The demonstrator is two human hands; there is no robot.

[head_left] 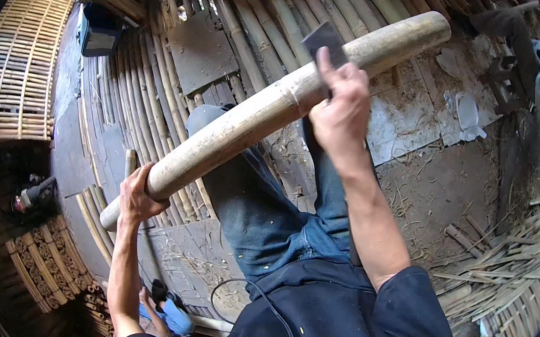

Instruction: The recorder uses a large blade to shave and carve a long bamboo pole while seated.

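A thick, pale bamboo pole (242,124) runs slantwise across my thighs, from the lower left up to its far end at the upper right. My left hand (138,195) is wrapped round it near the lower end. My right hand (343,106) is closed on a dark, flat blade (326,45), whose broad face sits against or just over the pole's upper half. One finger lies along the blade. Its handle is hidden in my fist, and slight blur hides whether the edge touches the bamboo.
Long bamboo poles (260,38) cover the floor ahead, beside a grey board (202,50). Split strips (501,281) heap up at the right. A slatted bamboo panel (18,60) stands at the left, with bundled bamboo (49,262) below it. Another person (169,315) is at the lower left.
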